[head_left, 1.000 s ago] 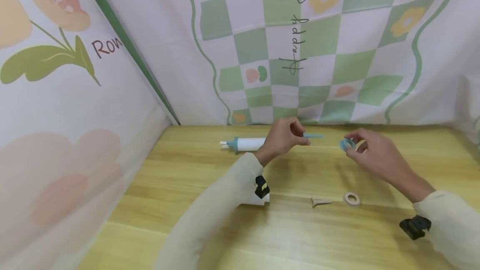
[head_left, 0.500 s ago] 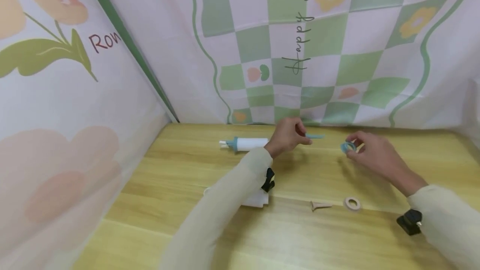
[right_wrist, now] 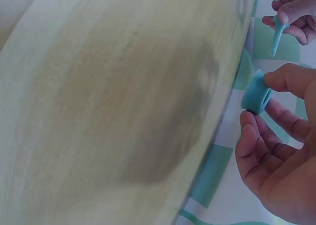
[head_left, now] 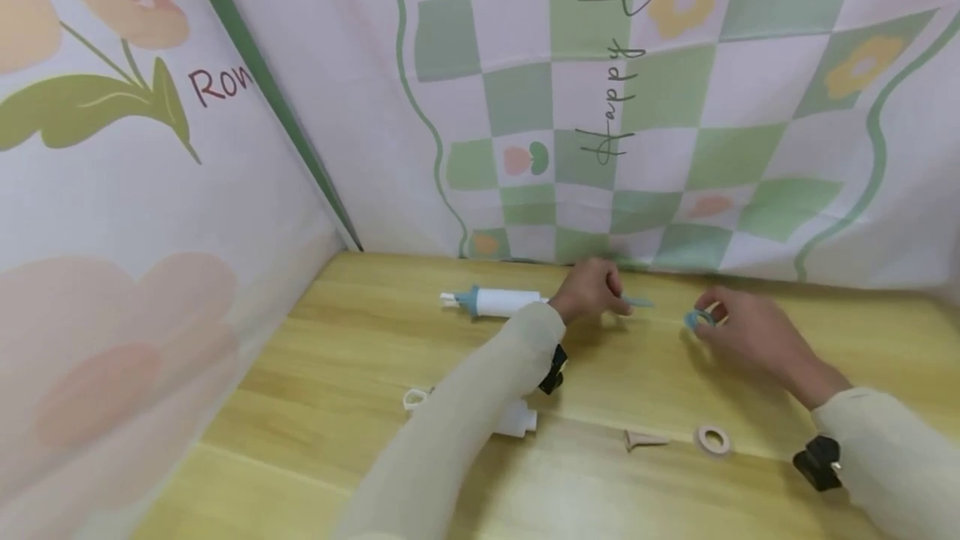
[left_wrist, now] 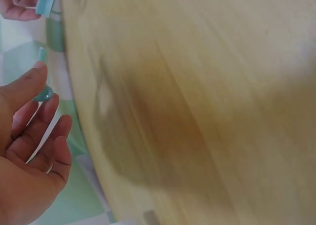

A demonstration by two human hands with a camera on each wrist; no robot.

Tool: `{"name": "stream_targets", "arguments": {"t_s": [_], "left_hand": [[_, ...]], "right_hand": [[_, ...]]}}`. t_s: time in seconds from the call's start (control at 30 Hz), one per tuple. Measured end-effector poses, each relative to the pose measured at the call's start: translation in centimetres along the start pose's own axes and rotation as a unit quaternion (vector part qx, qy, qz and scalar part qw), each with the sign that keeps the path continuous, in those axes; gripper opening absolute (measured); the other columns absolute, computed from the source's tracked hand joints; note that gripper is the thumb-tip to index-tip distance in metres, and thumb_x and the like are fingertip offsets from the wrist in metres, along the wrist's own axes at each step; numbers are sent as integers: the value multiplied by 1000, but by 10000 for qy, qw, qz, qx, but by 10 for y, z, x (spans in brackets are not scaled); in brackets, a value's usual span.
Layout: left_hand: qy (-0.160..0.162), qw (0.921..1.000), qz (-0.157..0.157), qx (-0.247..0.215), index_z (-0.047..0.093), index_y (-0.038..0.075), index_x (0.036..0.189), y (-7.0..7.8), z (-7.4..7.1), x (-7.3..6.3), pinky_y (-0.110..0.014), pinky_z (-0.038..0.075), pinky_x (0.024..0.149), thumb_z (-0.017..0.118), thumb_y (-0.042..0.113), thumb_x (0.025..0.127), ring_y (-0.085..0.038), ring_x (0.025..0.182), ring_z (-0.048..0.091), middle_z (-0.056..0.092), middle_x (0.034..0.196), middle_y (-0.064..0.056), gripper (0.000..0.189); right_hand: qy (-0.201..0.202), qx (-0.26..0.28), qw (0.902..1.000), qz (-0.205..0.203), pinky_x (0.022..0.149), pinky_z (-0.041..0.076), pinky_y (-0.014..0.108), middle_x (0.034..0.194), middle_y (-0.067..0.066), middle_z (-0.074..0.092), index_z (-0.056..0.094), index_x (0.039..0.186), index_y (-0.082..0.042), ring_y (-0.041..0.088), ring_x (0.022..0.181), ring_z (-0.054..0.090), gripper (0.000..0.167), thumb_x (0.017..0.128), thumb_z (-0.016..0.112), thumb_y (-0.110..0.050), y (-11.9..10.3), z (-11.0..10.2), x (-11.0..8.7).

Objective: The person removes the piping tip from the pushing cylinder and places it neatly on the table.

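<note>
My left hand (head_left: 592,290) pinches a slim teal nozzle (right_wrist: 277,36) between thumb and finger, its narrow end pointing toward the other hand. My right hand (head_left: 757,336) holds a teal threaded-looking ring (right_wrist: 256,93) between thumb and fingers. A gap separates the nozzle and the ring; both are held above the table near its back edge. Left of my left hand lies a white syringe-like tube (head_left: 507,302) with a teal collar, its right end partly behind the wrist. Under the left forearm is a second white tube (head_left: 517,420), mostly hidden, with a white loop handle (head_left: 415,398) showing.
A beige cone-shaped nozzle (head_left: 643,440) and a beige ring (head_left: 712,440) lie on the wooden table (head_left: 300,407) in front of the hands. A patterned cloth (head_left: 517,107) hangs right behind the table's back edge, and another cloth (head_left: 150,190) on the left.
The head view has shifted slightly. My left hand has moved a little right, away from the teal-collared tube, and the white loop handle has come out from behind the forearm. Both grips stay the same.
</note>
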State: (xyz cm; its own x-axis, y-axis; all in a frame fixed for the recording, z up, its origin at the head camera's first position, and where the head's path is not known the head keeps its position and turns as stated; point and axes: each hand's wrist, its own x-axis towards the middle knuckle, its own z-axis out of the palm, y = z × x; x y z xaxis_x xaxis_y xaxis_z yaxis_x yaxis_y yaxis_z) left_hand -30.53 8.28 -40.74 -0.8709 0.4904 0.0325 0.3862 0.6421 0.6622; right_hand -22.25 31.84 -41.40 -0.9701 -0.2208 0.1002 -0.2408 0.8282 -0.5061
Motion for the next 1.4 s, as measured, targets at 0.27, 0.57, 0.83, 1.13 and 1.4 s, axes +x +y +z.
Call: {"name": "stream_targets", "arguments": {"t_s": [0.27,0.57,0.83,1.13,1.4], "left_hand": [[-103,9986,-366,355,62,12,76,0,19,2,-15,43,65,89,17,78,-6,71,54,59,76,8,27],[3,9941,-424,995,60,15,77,-3,33,7,-16,41,61,89,22,77,-7,69,52,56,74,9,30],[63,9903,-548,1277,60,17,76,-5,41,5,-16,41,62,89,25,77,-5,71,51,55,74,11,30],[170,9886,-650,1348,62,20,79,1,44,1,-14,40,65,89,31,77,-3,75,49,55,78,13,29],[148,9934,-464,1043,65,19,85,-5,44,-2,-16,42,67,89,31,77,-5,77,51,58,81,12,28]], "right_hand": [[90,22,9999,-40,72,50,52,93,17,69,65,108,0,36,86,64,28,93,70,-24,7,12,3],[42,-167,9998,-69,70,50,52,88,13,69,65,105,1,32,81,64,28,92,72,-22,6,16,12],[-184,-229,9995,110,67,51,50,86,11,67,65,105,1,30,79,63,26,91,71,-20,7,23,11],[-181,-227,9994,179,67,51,51,86,11,66,64,107,3,30,79,63,29,92,70,-21,5,22,9],[-207,-166,9994,241,66,51,51,87,14,65,57,118,7,33,80,63,44,90,72,-24,6,22,6]]}}
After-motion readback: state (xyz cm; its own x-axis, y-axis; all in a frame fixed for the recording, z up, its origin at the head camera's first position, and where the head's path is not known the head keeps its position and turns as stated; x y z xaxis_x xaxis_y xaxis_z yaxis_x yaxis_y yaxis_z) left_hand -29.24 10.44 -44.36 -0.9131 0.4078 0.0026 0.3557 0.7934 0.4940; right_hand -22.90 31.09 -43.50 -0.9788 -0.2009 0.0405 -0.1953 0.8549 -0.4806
